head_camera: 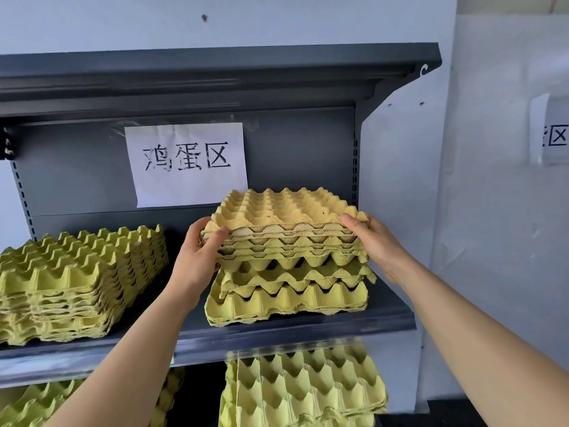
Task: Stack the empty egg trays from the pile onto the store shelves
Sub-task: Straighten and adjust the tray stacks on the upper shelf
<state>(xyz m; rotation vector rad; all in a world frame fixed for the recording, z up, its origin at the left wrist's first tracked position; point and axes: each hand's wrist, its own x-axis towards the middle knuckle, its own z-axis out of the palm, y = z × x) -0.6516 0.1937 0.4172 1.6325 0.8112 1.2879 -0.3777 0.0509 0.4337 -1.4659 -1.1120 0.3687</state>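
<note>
Gripping egg trays [286,223] at both ends: left hand [197,257], right hand [374,241], fingers curled.

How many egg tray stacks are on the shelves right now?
4. On the middle shelf: left stack and right stack, its top trays held by left hand and right hand. Below: lower left stack, lower right stack. Others may be hidden.

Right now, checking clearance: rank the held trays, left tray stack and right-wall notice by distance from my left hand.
1. Held trays, gripped by the left hand.
2. Left tray stack, shelf left.
3. Wall notice, far right.
</note>
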